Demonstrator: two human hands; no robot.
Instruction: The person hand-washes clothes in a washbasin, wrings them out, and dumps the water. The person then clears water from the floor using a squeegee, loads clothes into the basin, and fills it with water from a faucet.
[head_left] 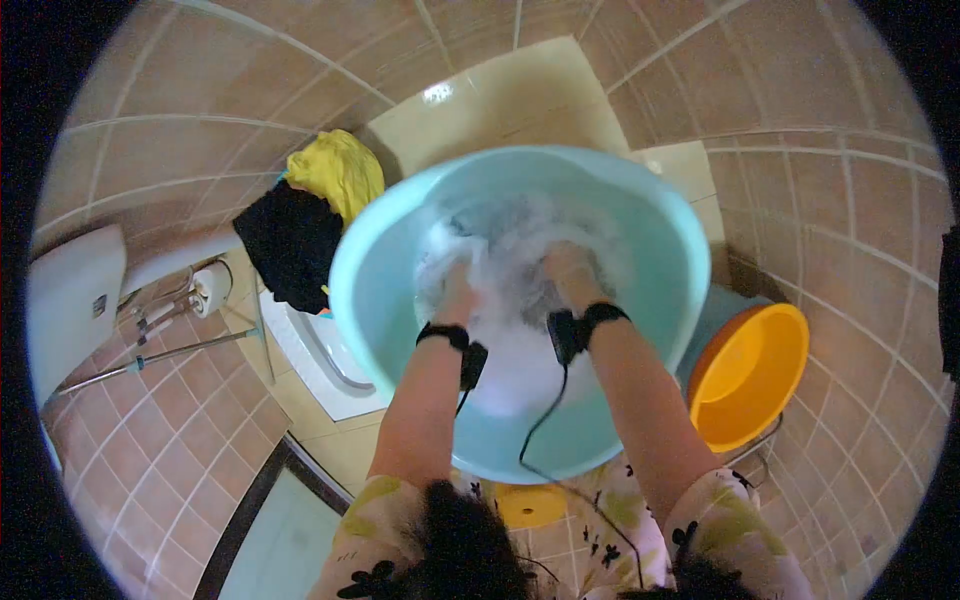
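Observation:
A large light-blue basin (370, 260) holds sudsy water with thick white foam (515, 370). Both forearms reach down into it, each with a black strap and small box at the wrist. My left hand (460, 285) is in the foam on the left side, its fingers hidden. To the right, my right hand (568, 265) is also sunk in the suds, with its fingers out of sight. Dark, wet-looking material (500, 215) shows faintly through the foam beyond the hands. Whether either hand holds anything cannot be made out.
Yellow cloth (340, 172) and black cloth (290, 245) lie left of the basin, above a white squat toilet (320, 350). An orange basin (750, 375) leans at the right. A black cable hangs from the right wrist box. Tiled walls surround the basin.

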